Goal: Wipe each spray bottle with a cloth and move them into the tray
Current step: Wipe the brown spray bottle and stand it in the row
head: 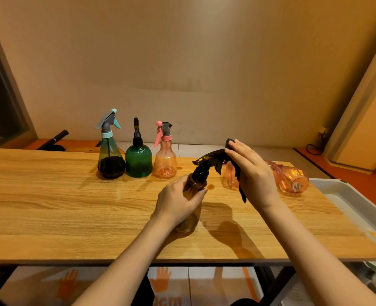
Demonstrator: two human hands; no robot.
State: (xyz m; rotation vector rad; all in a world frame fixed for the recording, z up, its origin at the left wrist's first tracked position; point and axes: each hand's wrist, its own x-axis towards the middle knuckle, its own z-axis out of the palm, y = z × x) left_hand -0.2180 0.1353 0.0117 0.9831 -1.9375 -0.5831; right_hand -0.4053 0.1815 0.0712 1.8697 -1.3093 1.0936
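Three bottles stand at the back: dark green bottle [111,160], round green bottle [138,159], pink bottle [164,161]. Left hand [178,200] grips the amber bottle [193,191], tilted above the table [61,206]. Right hand [252,175] presses a dark cloth [238,173] on its black sprayer [211,161]. Fallen orange bottles [293,177] lie beside the empty-looking tray [328,188]. Risk: rubbing squeezes the trigger, or they roll off.

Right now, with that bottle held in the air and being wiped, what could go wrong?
The amber bottle is gripped only by the left hand while the right hand rubs the dark cloth on its trigger; it might slip. The right arm hangs close to the orange bottles lying on the table and could roll them.
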